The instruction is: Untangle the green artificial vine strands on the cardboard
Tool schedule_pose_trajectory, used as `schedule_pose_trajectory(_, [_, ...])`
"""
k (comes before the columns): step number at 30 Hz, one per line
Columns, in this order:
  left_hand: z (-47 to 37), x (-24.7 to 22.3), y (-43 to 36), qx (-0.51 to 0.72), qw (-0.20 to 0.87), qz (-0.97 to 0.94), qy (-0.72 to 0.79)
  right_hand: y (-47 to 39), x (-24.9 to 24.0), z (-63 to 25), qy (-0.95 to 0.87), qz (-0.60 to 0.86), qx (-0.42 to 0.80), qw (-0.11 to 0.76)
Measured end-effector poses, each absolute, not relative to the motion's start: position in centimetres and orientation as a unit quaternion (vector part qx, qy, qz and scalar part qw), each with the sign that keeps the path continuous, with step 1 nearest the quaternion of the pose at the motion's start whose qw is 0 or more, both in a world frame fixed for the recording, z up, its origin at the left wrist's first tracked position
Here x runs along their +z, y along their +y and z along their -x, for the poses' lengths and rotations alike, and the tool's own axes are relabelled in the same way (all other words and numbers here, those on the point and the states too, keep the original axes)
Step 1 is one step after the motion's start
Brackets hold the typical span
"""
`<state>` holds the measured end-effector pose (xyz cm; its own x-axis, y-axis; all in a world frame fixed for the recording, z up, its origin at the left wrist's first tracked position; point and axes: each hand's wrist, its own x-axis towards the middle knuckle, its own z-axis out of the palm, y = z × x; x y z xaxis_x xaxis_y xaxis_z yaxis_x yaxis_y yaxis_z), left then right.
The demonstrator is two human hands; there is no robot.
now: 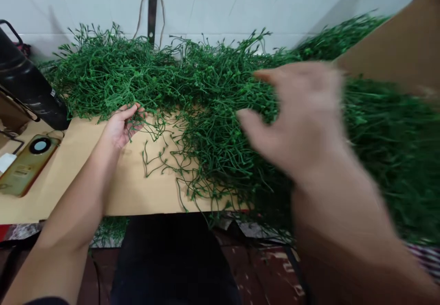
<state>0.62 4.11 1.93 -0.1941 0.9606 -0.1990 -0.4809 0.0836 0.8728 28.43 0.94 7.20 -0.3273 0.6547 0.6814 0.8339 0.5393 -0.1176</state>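
A large heap of thin green stems (223, 135) with small branched tips, seemingly artificial plant pieces, spreads across the cardboard-coloured work surface (137, 195). At the heap's left front edge, my left hand (125, 124) is palm up, its thumb and fingers closed on a few green stems. Part of what it holds is hidden by the fingers. My right hand (299, 117) is blurred by motion above the right part of the heap. Its thumb and index finger are spread apart, and nothing shows between them.
On the left stand a black bottle (34, 80) and a phone (29, 165) lying face down. A cardboard panel (395, 43) leans in at the right. Behind the heap is a white wall (206, 7) with a metal strip (152, 11). Loose stems hang over the front edge.
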Motion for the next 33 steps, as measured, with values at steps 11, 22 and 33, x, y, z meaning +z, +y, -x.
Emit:
schedule_pose_trajectory(11, [-1.9, 1.6, 4.7, 0.632, 0.573, -0.258, 0.454, 3.3, 1.0, -16.8, -0.804, 0.448, 0.283, 0.269])
schedule_pose_trajectory(22, [2.9, 1.8, 5.3, 0.660, 0.577, -0.216, 0.430, 2.2, 0.1, -18.8, -0.736, 0.378, 0.421, 0.372])
schedule_pose_trajectory(33, [-1.8, 0.6, 4.1, 0.506, 0.553, -0.419, 0.513, 3.5, 8.0, -29.1, -0.657, 0.561, -0.167, 0.475])
